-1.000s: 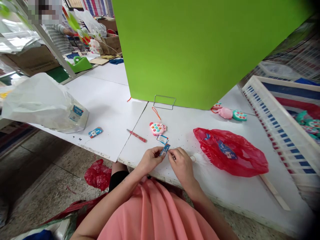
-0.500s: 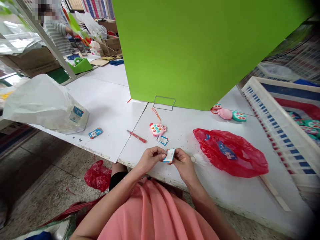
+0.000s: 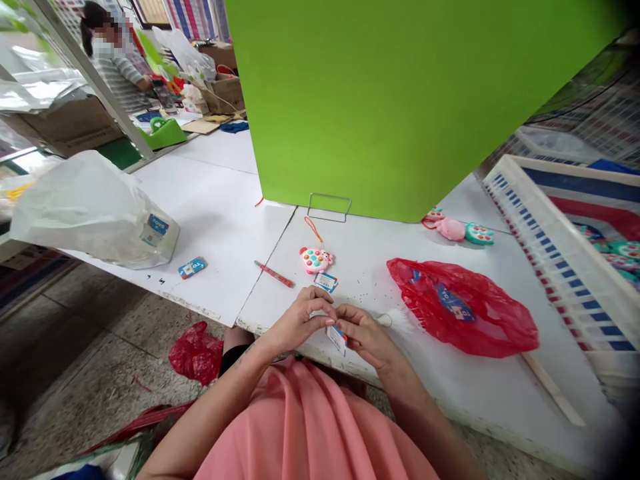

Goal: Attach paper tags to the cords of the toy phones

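Both my hands meet at the near edge of the white table. My left hand and my right hand pinch a small blue-and-white toy tag between their fingertips; the tag hangs down between them. Just beyond my fingers lies another such tag, tied to a pink toy with coloured buttons and an orange cord. A red pen lies left of the toy.
A red plastic bag lies to the right, a white bag and a loose tag to the left. A green board stands behind. More toys and a white crate are at right. A person works far left.
The tag has been turned over and lowered from in front of my fingers to hanging below them at the table edge. Both hands drew slightly closer together.
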A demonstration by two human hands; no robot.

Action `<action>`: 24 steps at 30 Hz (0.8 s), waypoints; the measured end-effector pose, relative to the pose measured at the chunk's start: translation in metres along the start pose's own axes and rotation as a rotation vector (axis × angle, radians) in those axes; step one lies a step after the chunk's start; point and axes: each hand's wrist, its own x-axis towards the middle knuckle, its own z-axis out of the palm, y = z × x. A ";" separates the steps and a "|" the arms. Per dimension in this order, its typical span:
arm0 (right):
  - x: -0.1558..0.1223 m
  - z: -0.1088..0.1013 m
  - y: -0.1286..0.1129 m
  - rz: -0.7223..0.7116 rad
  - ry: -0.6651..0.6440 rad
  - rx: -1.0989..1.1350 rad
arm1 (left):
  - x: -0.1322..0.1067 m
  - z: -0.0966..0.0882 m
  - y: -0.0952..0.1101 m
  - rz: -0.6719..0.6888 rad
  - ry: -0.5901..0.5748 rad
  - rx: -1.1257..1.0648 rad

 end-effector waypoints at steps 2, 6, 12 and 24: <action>-0.001 -0.003 -0.004 0.025 -0.064 0.073 | 0.000 0.001 0.000 -0.012 0.024 -0.001; -0.003 -0.008 -0.004 0.014 0.000 0.022 | 0.009 0.002 -0.006 0.012 0.021 0.024; -0.010 -0.018 0.002 0.048 0.129 0.051 | 0.063 -0.009 -0.047 -0.114 0.189 0.518; -0.022 -0.030 0.006 0.040 0.235 0.012 | 0.177 -0.047 -0.085 -0.658 -0.019 0.715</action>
